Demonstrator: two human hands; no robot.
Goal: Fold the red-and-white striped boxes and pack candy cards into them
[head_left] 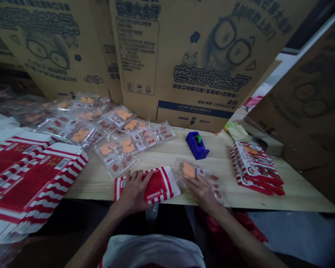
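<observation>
The left hand point(132, 192) lies flat, fingers spread and unclenched, on a folded red-and-white striped carton point(162, 185) near the front edge of the wooden surface point(162, 158). Just beside it, the right hand point(202, 193) rests on a clear plastic packet of orange pieces point(188, 170); whether it grips cannot be told. A blue tape dispenser point(196, 146) stands behind them. Flat striped cartons point(25, 182) are stacked at the left edge, more packets point(86, 123) spread along the back, and printed boxes point(255, 167) lie toward the right.
</observation>
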